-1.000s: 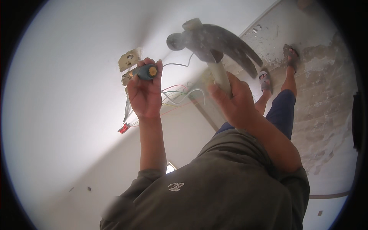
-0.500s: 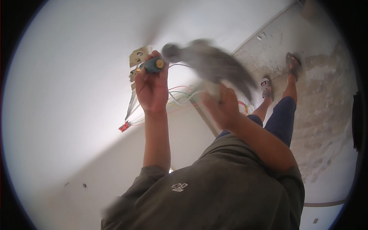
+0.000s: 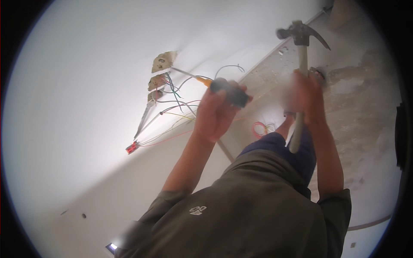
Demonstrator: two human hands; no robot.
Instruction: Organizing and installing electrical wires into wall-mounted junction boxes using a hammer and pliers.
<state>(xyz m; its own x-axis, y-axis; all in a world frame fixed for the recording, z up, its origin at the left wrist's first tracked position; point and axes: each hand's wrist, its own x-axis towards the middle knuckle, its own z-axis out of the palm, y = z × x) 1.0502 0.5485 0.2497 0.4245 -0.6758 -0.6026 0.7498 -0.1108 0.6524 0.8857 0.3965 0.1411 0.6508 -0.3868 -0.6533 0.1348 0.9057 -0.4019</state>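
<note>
My left hand (image 3: 213,114) is closed around the dark handle of a screwdriver (image 3: 204,81) with an orange-yellow collar. Its thin metal shaft slants toward the topmost of several rough cut-out recesses (image 3: 163,63) in the white wall; whether the tip touches the edge I cannot tell. Over on the right, my right hand (image 3: 310,99) grips the pale handle of a claw hammer (image 3: 302,56). The dark hammer head is up and away from the screwdriver, claw pointing right. Loose coloured wires (image 3: 172,88) hang out of the recesses.
A red box (image 3: 132,147) sits in the wall below the recesses, with thin wires running from it. A coil of red wire (image 3: 259,129) lies beyond my left hand, near my legs. The floor (image 3: 359,116) is dusty, with whitish patches.
My left hand and the screwdriver have moved right, away from the recesses, and the screwdriver has turned. The hammer, blurred beside the screwdriver's butt before, has gone right and up.
</note>
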